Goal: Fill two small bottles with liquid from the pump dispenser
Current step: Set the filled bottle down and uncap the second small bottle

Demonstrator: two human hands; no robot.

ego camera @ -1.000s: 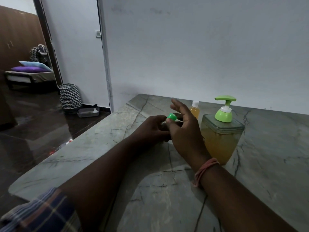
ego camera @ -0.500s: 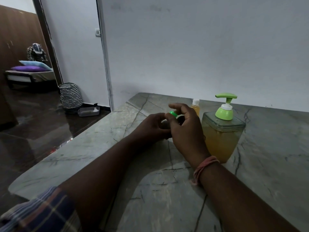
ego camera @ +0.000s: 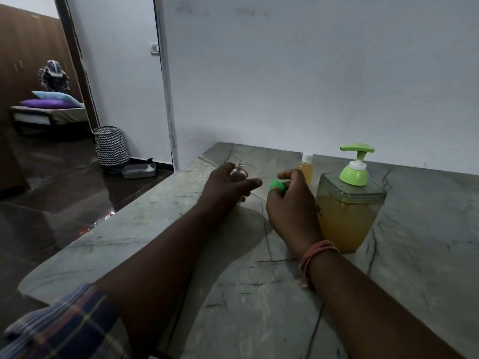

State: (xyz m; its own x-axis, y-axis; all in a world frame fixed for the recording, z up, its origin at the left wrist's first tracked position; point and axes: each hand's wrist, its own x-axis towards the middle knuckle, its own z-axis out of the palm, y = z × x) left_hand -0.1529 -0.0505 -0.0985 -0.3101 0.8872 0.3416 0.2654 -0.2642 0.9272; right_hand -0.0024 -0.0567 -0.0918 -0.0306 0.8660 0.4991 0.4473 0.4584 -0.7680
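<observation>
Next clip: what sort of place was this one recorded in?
Most likely a home, at a stone counter against a plain white wall. The doorway on the left opens onto a bed with pillows, and a zigzag-patterned basket stands on the dark polished floor.

one head-worn camera looks forward and down across the marble countertop (ego camera: 259,294), close above the forearms. the pump dispenser (ego camera: 350,203) sits right of centre; left of it and farther back, a doorway opens onto another room.
</observation>
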